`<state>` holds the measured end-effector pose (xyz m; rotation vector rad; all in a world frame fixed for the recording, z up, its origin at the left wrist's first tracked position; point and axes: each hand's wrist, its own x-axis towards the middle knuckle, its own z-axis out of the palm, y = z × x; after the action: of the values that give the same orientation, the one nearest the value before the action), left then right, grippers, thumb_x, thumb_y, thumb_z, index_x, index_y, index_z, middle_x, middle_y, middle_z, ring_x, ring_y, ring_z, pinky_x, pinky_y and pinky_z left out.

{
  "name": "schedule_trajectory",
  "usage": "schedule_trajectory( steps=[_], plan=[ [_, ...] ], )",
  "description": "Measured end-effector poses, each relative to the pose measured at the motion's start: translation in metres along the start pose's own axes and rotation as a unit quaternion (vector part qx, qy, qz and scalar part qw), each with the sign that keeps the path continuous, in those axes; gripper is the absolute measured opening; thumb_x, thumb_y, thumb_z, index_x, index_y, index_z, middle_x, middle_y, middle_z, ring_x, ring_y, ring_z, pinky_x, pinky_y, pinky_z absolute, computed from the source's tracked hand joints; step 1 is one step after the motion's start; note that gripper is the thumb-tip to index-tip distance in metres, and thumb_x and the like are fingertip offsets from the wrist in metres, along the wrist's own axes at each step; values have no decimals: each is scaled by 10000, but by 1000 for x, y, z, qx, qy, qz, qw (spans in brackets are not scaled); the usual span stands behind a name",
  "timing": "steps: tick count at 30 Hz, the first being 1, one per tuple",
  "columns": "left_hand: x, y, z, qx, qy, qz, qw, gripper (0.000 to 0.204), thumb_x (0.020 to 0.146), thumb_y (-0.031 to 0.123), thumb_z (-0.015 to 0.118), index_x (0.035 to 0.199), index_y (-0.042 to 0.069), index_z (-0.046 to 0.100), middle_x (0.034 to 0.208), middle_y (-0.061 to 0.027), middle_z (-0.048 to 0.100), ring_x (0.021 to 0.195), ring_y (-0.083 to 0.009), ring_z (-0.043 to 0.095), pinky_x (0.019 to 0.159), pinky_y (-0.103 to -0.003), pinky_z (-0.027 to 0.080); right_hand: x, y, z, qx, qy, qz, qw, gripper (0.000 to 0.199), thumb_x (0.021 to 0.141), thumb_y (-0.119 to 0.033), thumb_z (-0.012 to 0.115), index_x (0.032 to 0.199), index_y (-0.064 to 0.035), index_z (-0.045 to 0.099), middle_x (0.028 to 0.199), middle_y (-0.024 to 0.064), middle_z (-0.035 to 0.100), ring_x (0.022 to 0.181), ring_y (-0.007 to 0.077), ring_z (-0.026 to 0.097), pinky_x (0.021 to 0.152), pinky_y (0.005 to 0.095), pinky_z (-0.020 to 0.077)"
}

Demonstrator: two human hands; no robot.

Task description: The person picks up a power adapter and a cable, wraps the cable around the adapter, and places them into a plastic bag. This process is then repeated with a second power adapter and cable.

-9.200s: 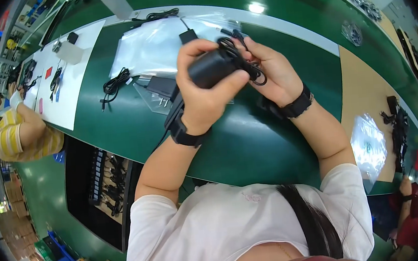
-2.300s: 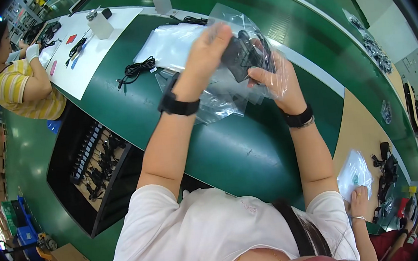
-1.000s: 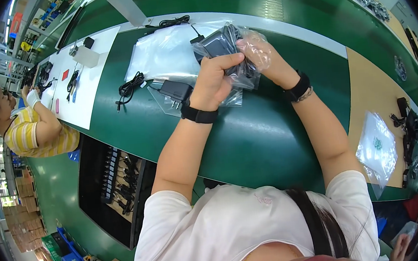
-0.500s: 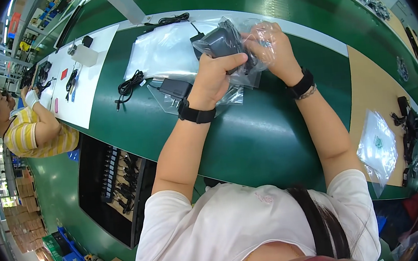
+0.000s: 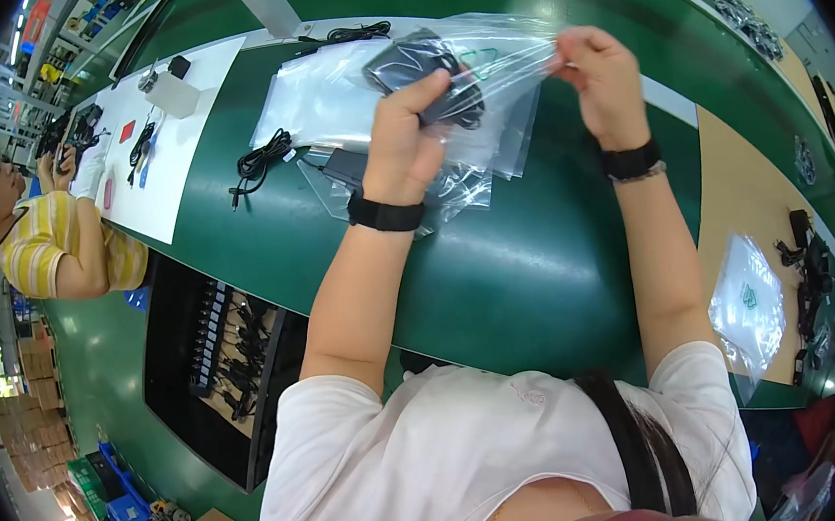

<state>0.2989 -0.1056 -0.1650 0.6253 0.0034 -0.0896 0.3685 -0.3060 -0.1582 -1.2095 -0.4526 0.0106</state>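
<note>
Right hand [image 5: 610,89] shifted, pinching bag [image 5: 517,60] seemingly stretched lengthwise rightward; left hand [image 5: 404,143] clasps adapter [image 5: 404,59].

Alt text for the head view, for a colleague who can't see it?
The left hand grips a black adapter and cord inside a clear bag, while the right hand holds the bag's end stretched out. Flat clear bags and a coiled cable lie on the green table.

Black adapter [image 5: 404,60], yellow-and-white striped shirt [image 5: 37,249]
</note>
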Motion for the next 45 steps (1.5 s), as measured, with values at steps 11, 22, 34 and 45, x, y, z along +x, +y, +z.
schedule_trajectory(
  steps=[11, 22, 34, 45],
  plan=[
    [1, -23, 6, 93, -60, 156, 982, 374, 749, -6, 606, 1108, 18, 506, 1044, -71, 562, 980, -181, 540, 829, -307, 453, -33, 18, 44, 224, -199, 218, 929, 635, 832, -460, 525, 1321, -109, 323, 1216, 77, 482, 1074, 212, 498, 846, 432, 445],
    [-4, -9, 17, 289, -14, 163, 943, 674, 754, 138, 686, 1308, 42, 314, 1175, -96, 432, 1007, -141, 471, 824, -255, 417, -31, 9, 39, -282, -85, -119, 948, 305, 855, -162, 531, 1114, -3, 550, 970, 132, 606, 842, 141, 574, 729, 273, 451],
    [-9, -4, 24, 195, 110, 178, 958, 99, 781, 94, 607, 726, 13, 597, 699, -6, 572, 652, -67, 504, 613, -205, 393, -34, 21, 43, -104, -85, 99, 986, 256, 879, -144, 485, 1070, -2, 579, 909, 41, 615, 802, 130, 586, 694, 267, 488],
    [-6, -13, 11, 297, 98, 308, 899, 175, 836, 79, 555, 692, 35, 468, 613, -11, 504, 543, -85, 448, 504, -225, 374, -42, 19, 52, -115, -65, 23, 991, 170, 849, -128, 563, 955, 5, 581, 899, 32, 587, 832, 93, 515, 759, 246, 413]
  ],
)
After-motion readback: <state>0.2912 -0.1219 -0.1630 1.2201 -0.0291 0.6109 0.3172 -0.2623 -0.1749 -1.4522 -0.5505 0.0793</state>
